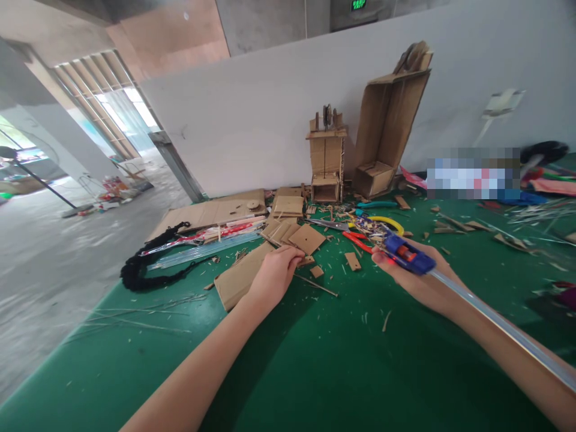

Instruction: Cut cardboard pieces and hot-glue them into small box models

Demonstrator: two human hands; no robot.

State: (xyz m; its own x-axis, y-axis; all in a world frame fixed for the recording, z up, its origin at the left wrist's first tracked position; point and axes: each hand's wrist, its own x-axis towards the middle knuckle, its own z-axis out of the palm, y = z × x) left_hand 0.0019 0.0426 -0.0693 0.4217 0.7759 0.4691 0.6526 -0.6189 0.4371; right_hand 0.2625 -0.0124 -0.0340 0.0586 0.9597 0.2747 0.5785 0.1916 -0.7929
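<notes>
- The blue glue gun (407, 253) is lying in the right hand (416, 277), fingers wrapped around its body, nozzle pointing away toward the scraps beyond the fingertips — a grip that seems meant to keep the tip aimed at the work.
- A long clear glue stick (499, 324) is trailing out of the gun's back end, running along the right forearm toward the wrist side, probably so it feeds straight.
- The left hand (274, 276) is resting on the green desk (315, 360), fingers curled narrow and pinching a small cardboard piece (306, 261) at their tips; how tightly, I cannot tell.
- Just under the left palm a larger cardboard sheet (238, 279) is lying flat, and a thin wooden stick (317, 285) is lying just to the right of the fingers.
- Beyond both sets of fingertips, cut cardboard squares (306, 238), red-handled pliers (357, 240) and a yellow-handled tool (389, 222) are sitting within easy reach — likely kept close for the build.
- Farther out, against the white wall, a small cardboard tower (326, 159) and a tall open cardboard box (389, 129) are standing upright.
- Off past the left hand's thumb side, a black braided cord (148, 273) is curling beside clear plastic strips (202, 247).
</notes>
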